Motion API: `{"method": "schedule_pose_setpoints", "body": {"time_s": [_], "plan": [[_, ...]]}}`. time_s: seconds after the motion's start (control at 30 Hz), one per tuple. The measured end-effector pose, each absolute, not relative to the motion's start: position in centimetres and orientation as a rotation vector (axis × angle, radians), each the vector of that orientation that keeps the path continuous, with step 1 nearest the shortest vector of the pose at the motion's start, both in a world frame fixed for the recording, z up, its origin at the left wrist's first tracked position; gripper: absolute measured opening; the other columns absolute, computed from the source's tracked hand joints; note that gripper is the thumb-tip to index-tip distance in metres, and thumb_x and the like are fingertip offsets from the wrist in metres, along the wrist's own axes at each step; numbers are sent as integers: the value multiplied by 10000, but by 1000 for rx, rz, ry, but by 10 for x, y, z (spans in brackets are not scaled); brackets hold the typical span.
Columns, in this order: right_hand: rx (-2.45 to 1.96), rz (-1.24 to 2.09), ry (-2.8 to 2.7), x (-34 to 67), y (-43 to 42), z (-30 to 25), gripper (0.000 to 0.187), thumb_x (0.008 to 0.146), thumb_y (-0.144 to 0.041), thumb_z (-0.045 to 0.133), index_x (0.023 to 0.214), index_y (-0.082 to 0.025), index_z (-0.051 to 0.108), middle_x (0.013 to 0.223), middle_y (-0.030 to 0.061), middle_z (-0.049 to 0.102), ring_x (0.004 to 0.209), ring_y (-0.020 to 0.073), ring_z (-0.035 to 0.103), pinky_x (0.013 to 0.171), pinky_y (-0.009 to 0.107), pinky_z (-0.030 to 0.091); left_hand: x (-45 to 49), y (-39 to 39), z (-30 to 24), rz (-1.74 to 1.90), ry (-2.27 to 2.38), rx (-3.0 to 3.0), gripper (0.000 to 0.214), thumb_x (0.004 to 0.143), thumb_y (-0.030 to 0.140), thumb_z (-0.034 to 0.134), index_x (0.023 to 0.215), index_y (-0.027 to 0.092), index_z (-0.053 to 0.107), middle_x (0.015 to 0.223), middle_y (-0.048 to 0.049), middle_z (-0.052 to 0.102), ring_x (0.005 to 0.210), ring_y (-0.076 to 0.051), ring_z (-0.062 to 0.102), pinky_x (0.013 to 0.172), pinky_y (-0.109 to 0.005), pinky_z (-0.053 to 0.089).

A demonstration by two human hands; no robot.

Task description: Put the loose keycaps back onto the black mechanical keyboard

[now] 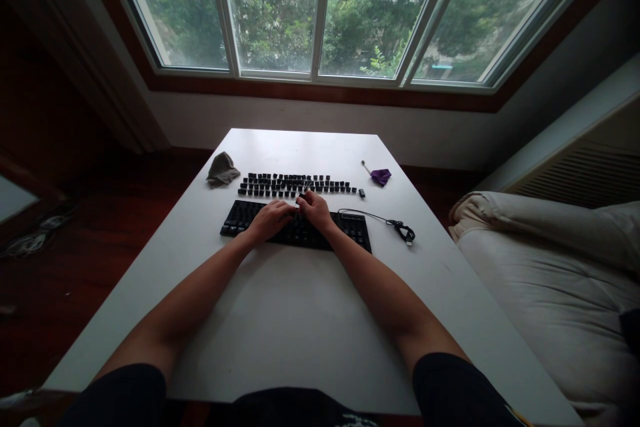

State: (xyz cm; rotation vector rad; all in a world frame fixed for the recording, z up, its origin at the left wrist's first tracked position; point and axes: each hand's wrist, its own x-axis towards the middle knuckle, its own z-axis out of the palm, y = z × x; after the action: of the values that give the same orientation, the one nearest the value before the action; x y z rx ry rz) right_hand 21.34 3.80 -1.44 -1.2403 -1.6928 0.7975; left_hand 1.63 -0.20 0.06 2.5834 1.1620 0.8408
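A black keyboard [240,217] lies in the middle of the white table [280,320], a bit closer to the far edge. Both hands are on it. The left hand [270,219] lies flat and loose on the keys and grips nothing. The right hand [314,209] is just beside it, with its fingers pinched shut on a small dark piece [303,197]. It may be a key cap, but it is too small to be sure. Behind the keyboard, neat rows of key caps [280,185] sit on the table, and one lone cap [361,193] sits at the right end of the rows. A grey cloth [223,170] is near the far left corner. A purple cloth [381,176] with a thin stick [366,165] is toward the far right corner. The keyboard's cable [380,218] curls off to the right, and its plug [407,235] lies loose on the table. I think a sleeve or wrist could bump the rows and scatter the caps, because they sit so close to the hands. The small piece could also slip from the fingers and roll off the table edge. A pull on the cable could drag the keyboard sideways.
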Motion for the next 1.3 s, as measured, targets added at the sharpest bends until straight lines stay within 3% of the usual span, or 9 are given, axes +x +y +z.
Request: {"method": "schedule_pose_setpoints", "body": {"time_s": [0.27, 0.47, 0.57, 0.7, 0.87, 1.13, 1.3], "plan": [[-1248, 817, -1710, 215, 41, -13, 265, 858, -452, 574, 745, -215, 543, 615, -13, 647, 586, 150, 597, 589, 250, 454, 19, -3, 3, 887, 1147, 2599, 244, 914, 179, 568, 1142, 244, 627, 1201, -73, 614, 1138, -248, 540, 1029, -454, 451], [-1184, 1165, -1559, 221, 49, -8, 250, 836, -424, 620, 751, -208, 529, 590, -1, 654, 494, 156, 611, 496, 259, 479, 27, -10, 13, 981, 1145, 2512, 222, 933, 175, 523, 1133, 236, 598, 1183, -78, 576, 1138, -236, 535, 1016, -422, 456], [-1178, 1282, -1453, 228, 53, -8, 227, 828, -383, 633, 751, -203, 519, 575, 0, 645, 468, 157, 609, 453, 258, 484, 27, -9, 20, 1083, 1186, 2416, 160, 945, 213, 525, 1095, 226, 580, 1112, -71, 589, 1035, -215, 565, 952, -390, 475], [-1218, 1245, -1341, 241, 61, -9, 188, 839, -339, 623, 766, -194, 529, 575, 4, 641, 450, 141, 596, 414, 235, 467, 22, 0, 24, 1138, 1258, 2366, 128, 905, 215, 580, 1033, 216, 591, 1002, -48, 610, 928, -197, 575, 886, -364, 475], [-1273, 1162, -1189, 256, 71, -12, 218, 842, -360, 631, 769, -191, 515, 586, 9, 635, 457, 124, 595, 422, 215, 475, 20, 21, 19, 1059, 1337, 2404, 218, 877, 202, 603, 1090, 227, 640, 1008, -44, 660, 941, -211, 596, 892, -378, 467], [-1320, 1115, -1169, 256, 71, -17, 239, 838, -404, 618, 797, -190, 518, 614, 4, 647, 481, 125, 611, 437, 209, 482, 44, 65, 13, 958, 1442, 2528, 183, 822, 206, 656, 994, 240, 710, 1049, -63, 698, 1023, -273, 590, 937, -439, 420], [-1341, 1098, -1165, 257, 71, -16, 215, 848, -382, 600, 790, -191, 520, 599, -5, 644, 472, 116, 604, 436, 200, 484, 57, 89, 4, 849, 1482, 2559, 168, 818, 229, 658, 970, 240, 728, 1032, -63, 696, 1002, -265, 572, 930, -421, 422]]}}
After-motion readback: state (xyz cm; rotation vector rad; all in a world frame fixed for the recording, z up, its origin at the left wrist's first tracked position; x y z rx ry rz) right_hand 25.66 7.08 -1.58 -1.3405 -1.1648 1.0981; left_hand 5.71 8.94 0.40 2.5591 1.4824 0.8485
